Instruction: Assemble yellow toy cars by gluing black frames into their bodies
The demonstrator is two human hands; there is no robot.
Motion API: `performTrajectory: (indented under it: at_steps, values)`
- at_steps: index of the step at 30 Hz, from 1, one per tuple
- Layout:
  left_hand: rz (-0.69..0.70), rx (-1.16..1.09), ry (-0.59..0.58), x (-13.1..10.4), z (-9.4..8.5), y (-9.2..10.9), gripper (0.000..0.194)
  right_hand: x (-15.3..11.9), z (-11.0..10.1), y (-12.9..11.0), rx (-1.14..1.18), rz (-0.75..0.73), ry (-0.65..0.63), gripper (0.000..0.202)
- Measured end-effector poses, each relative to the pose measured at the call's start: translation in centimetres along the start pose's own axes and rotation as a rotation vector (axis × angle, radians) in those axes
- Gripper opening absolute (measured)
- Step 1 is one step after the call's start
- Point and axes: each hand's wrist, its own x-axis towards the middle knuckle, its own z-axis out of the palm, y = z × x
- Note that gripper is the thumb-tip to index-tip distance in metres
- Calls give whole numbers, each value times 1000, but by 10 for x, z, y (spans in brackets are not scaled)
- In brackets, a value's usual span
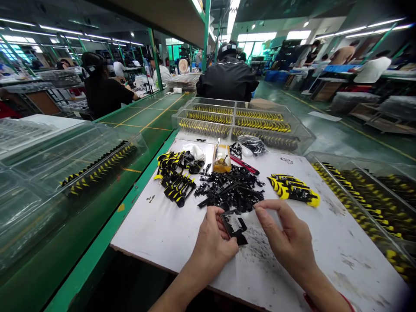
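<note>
My left hand (216, 238) is wrapped round a black plastic part (236, 227) with a rectangular opening, held over the front of the white work board (156, 229). To its right, my right hand (286, 234) pinches the edge of a thin, clear piece of film (251, 218) between thumb and forefinger. The film reaches toward the black part; whether they touch is hard to tell. Just beyond both hands lies a heap of small black parts (229, 188). Black-and-yellow pieces stand in rows at the left (177, 182) and in a smaller group at the right (294, 189).
A small yellow box (222, 160), red tweezers (243, 165) and a plastic bag (251, 145) lie behind the heap. Clear trays of yellow-black parts stand behind (237, 123), right (367, 203) and left (97, 160). A person in a black jacket (227, 78) sits ahead.
</note>
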Motion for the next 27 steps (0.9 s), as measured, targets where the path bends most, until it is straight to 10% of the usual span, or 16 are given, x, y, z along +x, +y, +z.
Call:
performTrajectory:
  at_steps: [27]
  values:
    - [46,18,4,0,-1,-5,50,-1,1,2,-24,-16,33,11]
